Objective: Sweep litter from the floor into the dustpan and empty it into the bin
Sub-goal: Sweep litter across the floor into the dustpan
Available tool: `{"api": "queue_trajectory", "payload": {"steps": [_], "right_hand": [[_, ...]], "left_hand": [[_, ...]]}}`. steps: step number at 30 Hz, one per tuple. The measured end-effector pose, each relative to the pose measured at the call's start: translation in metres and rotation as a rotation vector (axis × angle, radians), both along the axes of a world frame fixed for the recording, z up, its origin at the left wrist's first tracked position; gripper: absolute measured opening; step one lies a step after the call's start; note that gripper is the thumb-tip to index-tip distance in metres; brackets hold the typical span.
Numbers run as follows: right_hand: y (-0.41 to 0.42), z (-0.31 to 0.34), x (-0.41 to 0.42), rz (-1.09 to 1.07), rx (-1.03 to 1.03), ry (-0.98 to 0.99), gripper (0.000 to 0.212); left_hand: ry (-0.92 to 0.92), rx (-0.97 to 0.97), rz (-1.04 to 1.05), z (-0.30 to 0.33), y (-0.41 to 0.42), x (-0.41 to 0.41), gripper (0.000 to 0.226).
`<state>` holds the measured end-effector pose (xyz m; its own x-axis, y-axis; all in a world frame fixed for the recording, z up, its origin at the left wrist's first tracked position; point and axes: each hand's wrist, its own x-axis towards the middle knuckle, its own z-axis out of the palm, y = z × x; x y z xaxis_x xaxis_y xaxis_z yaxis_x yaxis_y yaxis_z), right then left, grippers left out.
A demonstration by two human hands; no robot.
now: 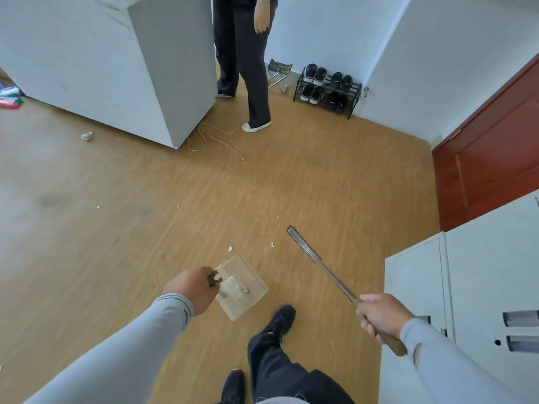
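Observation:
My left hand (pixel 192 288) grips the brown top of a long handle that goes down to a clear plastic dustpan (pixel 242 287) on the wooden floor in front of my feet. My right hand (pixel 379 314) grips the brown handle of a broom (pixel 318 263), whose metal shaft slants forward and left to a narrow head near the floor. Two small white paper scraps, one (pixel 230 248) and another (pixel 271 244), lie just beyond the dustpan's mouth. A crumpled paper ball (pixel 87 136) lies far off at the left. No bin is in view.
A large white block (pixel 122 68) stands at the back left, with a white cable (pixel 215 135) looped on the floor beside it. Another person (pixel 248 68) stands behind it. A shoe rack (pixel 328 90) lines the far wall. White cabinets (pixel 466 272) are on my right, a red door (pixel 490 158) beyond.

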<state>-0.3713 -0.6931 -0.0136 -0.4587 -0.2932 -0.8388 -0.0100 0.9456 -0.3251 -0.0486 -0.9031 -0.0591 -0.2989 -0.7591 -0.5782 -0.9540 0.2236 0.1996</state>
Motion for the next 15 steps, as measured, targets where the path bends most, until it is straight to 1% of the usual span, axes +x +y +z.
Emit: {"api": "queue_trajectory", "payload": {"steps": [4,7,11,15], "right_hand": [[-0.043,-0.019,-0.036,-0.019,0.014,0.004,0.06],[-0.08,-0.034,-0.063,0.037,0.032,0.009,0.06],[-0.129,-0.062,-0.099,0.131,0.044,0.04,0.045],[-0.166,-0.095,-0.115,0.214,0.047,0.07,0.044]], "left_hand": [[-0.004,0.022,0.004,-0.014,-0.031,-0.036,0.023],[-0.006,0.045,0.016,-0.028,-0.055,-0.071,0.024],[-0.016,0.077,0.053,-0.053,-0.081,-0.117,0.025],[-0.062,0.091,0.039,-0.074,-0.096,-0.151,0.025]]}}
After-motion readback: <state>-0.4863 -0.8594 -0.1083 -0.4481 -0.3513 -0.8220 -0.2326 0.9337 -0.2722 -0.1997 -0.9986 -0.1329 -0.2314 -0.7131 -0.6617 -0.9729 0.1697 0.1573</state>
